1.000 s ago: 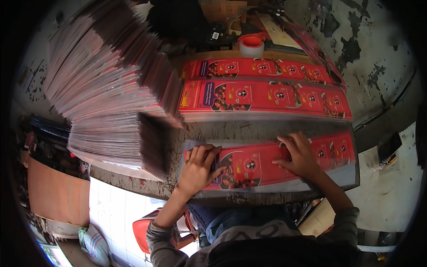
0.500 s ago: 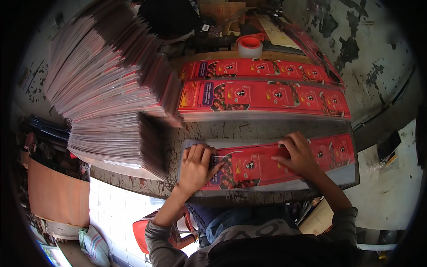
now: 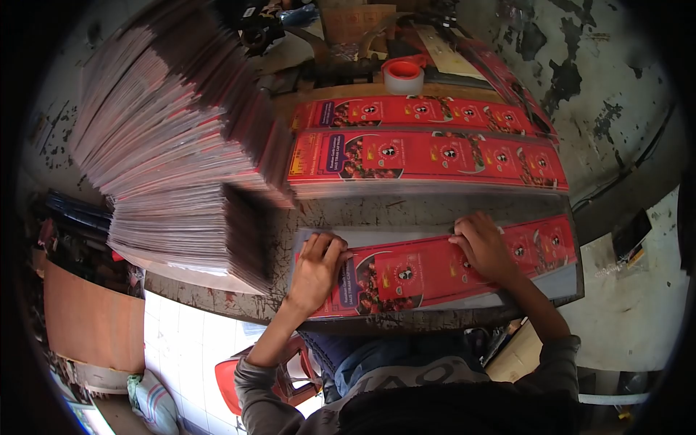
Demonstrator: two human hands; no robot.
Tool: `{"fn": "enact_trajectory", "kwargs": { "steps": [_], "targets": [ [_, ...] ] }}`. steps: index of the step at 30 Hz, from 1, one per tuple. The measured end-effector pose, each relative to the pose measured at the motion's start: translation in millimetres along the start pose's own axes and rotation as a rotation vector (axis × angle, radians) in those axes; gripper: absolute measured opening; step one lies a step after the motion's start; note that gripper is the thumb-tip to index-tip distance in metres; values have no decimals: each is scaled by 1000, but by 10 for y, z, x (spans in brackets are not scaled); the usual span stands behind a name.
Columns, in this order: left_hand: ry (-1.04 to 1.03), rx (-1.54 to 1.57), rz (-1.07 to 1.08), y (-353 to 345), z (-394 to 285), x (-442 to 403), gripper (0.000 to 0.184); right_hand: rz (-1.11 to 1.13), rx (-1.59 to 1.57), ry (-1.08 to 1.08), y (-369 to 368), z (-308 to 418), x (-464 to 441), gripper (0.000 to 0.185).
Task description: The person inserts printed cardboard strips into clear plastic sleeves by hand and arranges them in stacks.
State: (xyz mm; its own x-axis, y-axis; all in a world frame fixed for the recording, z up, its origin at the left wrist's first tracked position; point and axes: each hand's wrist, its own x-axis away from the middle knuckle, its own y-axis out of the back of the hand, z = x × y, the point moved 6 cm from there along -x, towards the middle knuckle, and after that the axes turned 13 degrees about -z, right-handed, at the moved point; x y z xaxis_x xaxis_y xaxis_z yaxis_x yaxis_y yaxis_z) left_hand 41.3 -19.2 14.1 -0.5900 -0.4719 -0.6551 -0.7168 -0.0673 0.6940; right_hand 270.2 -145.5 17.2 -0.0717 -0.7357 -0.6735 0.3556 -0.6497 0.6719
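Observation:
A long red printed strip (image 3: 435, 270) lies tilted over a clear plastic sheet (image 3: 554, 284) at the table's front edge. At its left end, my left hand (image 3: 317, 270) is closed, with thumb and fingers pinched at the strip's upper edge. My right hand (image 3: 482, 246) is closed in a pinch at the upper edge, right of the middle; its fingertips hide what they grip. Behind my hands lies a stack of red printed strips (image 3: 420, 156), with another row of red strips (image 3: 406, 111) beyond it.
Tall fanned piles of plastic-covered sheets (image 3: 174, 138) fill the table's left side. A tape roll (image 3: 403, 75) with a red core stands at the back. A red chair (image 3: 228, 384) is below the table, and a peeling wall (image 3: 580, 94) rises at the right.
Both hands have closed from a looser spread into pinches. The left end of the front strip has shifted slightly toward my body. A dark shape at the back has moved mostly out of view.

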Motion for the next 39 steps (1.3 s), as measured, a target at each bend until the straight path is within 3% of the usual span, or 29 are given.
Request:
{"fn": "enact_trajectory", "kwargs": {
  "steps": [3, 5, 15, 17, 20, 22, 23, 24, 26, 27, 29, 33, 36, 38, 39],
  "targets": [
    [16, 37, -46, 12, 8, 11, 14, 64, -34, -18, -34, -43, 8, 18],
    [20, 64, -84, 59, -8, -6, 14, -10, -64, -34, 23, -38, 4, 17],
    [-196, -246, -346, 428, -222, -471, 16, -137, 114, 210, 452, 16, -522, 19],
    [-214, -462, -398, 447, -227, -748, 19, -188, 222, 187, 500, -117, -820, 19],
    [-114, -584, -474, 301, 21, -1160, 30, -215, 287, 150, 318, -490, -1218, 20],
    [-70, -455, -478, 103, 117, -1185, 44, -278, 373, 122, 19, -666, -1271, 22],
    [-46, -431, -361, -60, 165, -1129, 54, -325, 432, 132, -102, -698, -1258, 23],
    [-53, -434, -380, -160, 186, -1014, 54, -340, 438, 143, -141, -711, -1264, 23],
    [-113, -406, -163, -459, 220, -807, 62, -73, 65, -102, -365, -861, -1267, 27],
    [-109, -413, -169, -466, 185, -787, 62, -74, 61, -92, -395, -873, -1270, 27],
    [-93, -483, -127, -489, 144, -756, 63, -107, -22, 34, -424, -828, -1272, 30],
    [-57, -468, -161, -531, 256, -767, 62, -76, -65, -19, -470, -839, -1244, 28],
    [-108, -480, -255, -503, 258, -765, 59, -120, -27, 90, -462, -761, -1253, 28],
    [-109, -520, -270, -538, 311, -761, 59, -160, 149, 342, -334, -541, -1287, 30],
    [-121, -560, -284, -526, 291, -758, 58, -155, 146, 336, -274, -496, -1354, 30]
  ]
}}
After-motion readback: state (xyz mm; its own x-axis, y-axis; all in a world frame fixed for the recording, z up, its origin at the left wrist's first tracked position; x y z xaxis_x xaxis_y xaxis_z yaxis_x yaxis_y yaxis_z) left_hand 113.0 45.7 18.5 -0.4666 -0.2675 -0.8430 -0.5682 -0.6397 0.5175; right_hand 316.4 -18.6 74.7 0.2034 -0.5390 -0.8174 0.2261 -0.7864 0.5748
